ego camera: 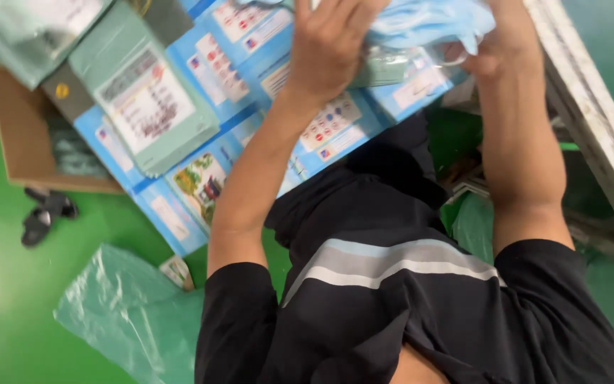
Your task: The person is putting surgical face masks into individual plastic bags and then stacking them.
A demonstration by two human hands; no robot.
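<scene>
Masks [428, 25], a pale blue stack, sit at 12 o'clock, pinched between both hands. The left hand [332, 43] lies over the stack's left end with fingers curled onto it; the right hand [488, 50] grasps the right end. Beneath them blue boxes [207, 178] spread toward 10 o'clock, a green packet [147, 107] on top. Black sandals [45, 213] lie on the green floor [8, 299] at 9 o'clock.

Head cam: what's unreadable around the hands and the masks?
- Left hand: fingertips cut off by the top edge.
- Right hand: fingers hidden behind the light blue face masks.
- Face masks: count unclear, motion blur.
- Blue flat boxes: partly covered by the arms.
</scene>
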